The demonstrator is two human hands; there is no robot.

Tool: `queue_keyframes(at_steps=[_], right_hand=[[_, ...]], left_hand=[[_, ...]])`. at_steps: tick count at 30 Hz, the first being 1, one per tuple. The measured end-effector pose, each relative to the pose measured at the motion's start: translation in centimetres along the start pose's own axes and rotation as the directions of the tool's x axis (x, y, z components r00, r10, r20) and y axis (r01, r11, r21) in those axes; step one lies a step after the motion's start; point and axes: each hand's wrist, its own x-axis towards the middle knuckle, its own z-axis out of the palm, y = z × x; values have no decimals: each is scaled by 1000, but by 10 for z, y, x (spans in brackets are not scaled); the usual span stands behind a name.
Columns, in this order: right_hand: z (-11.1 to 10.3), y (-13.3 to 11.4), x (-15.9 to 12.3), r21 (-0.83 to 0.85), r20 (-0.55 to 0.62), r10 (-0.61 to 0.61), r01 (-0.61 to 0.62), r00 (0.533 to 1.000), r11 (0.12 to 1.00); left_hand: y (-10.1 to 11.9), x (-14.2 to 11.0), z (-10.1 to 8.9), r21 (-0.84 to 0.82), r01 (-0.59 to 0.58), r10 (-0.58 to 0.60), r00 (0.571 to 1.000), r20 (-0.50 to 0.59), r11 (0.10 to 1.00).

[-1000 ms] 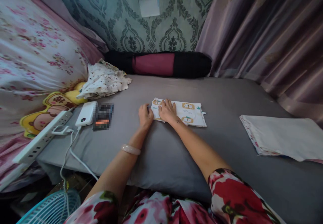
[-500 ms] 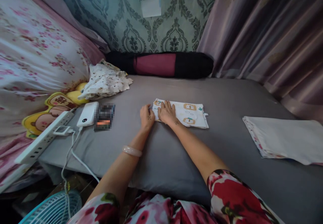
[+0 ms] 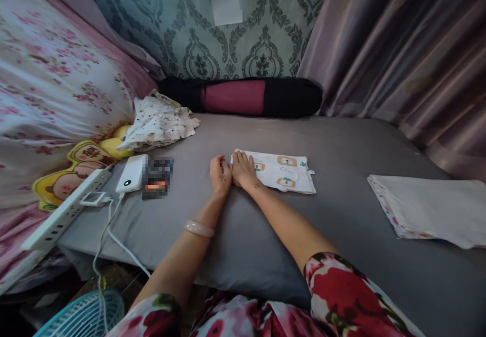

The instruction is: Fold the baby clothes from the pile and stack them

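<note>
A folded white cloth (image 3: 294, 175) with orange and green cartoon prints lies flat on the grey bed sheet, a small tag on its right edge. My right hand (image 3: 243, 170) rests on its left end, palm down with fingers stretched out. Close beside it, at the cloth's left edge, is my left hand (image 3: 220, 176) with its fingers curled in. Whether those fingers grip the cloth's edge is hidden.
A stack of folded fabric (image 3: 436, 208) lies on the right. To the left are a crumpled spotted cloth (image 3: 159, 121), a white power bank (image 3: 132, 173), a blurred-out item (image 3: 157, 177) and a power strip (image 3: 68, 210). A dark bolster (image 3: 233, 97) lies along the wall.
My right hand has slid left across the cloth to its left end, uncovering more of the print. My left hand stays at the left edge. The view has shifted slightly.
</note>
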Motion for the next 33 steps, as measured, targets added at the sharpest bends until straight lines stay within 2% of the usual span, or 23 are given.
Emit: queue_keyframes(at_steps=[5,9,11,14,16,18,24,33], right_hand=[[-5,2,0,32,30,-9,8,1000,999],[-17,14,-6,57,-19,10,-9,1000,998],[-25,25,-13,25,-65,40,-39,997,999],[-32,45,-24,-34,-65,84,-86,994,996],[-32,56,-30,-65,-48,107,-110,993,992],[-31,62,-34,-84,-33,118,-121,992,989],[-26,64,-36,-100,-32,130,-133,991,986],[-31,71,-39,-89,15,132,-130,991,988]], left_hand=[[-1,-1,2,-65,-66,66,998,0,996],[4,-5,-1,-23,-221,222,973,67,975],[10,-8,-4,52,-316,304,939,157,947],[20,-14,-6,169,-461,390,859,333,871],[25,-17,-6,204,-545,426,797,428,813],[27,-19,-5,217,-589,434,756,490,779],[28,-19,-5,247,-562,374,759,533,789],[26,-21,-5,259,-562,385,772,505,785]])
